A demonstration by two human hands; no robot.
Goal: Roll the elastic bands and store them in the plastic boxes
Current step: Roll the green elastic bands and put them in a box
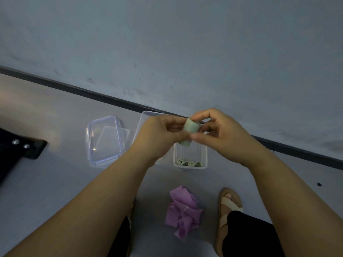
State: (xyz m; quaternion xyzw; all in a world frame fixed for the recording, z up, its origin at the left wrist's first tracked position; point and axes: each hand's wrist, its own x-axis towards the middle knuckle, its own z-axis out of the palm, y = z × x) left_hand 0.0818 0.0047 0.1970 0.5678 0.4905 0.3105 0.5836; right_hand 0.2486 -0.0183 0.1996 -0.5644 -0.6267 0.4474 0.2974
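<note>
**One green roll in two hands over the small box**

The left hand (159, 134) and the right hand (222, 134) hold one rolled green band (190, 131) between them, just above the small clear box (205, 154) that stands on the floor. Each grip is narrow: thumb and fingertips of both hands pinch the roll at its sides, and the roll stands tilted, its lower end toward the box.

Inside the small clear box lie two more green rolls (186, 162), side by side against the near wall, ends facing up.

Left of that box stands a second clear box (143, 125), largely hidden behind the left hand; its contents cannot be seen. Farther left of it lie what look like two clear lids (105, 140), one with a blue edge stacked askew on the other.

Nearer the person than the small box, a loose heap of purple bands (183, 214) lies unrolled on the floor; their number cannot be counted. Right of the heap is one foot in a tan sandal (228, 206).

Behind the small box the floor meets a grey wall along a dark skirting strip (92, 93).
</note>
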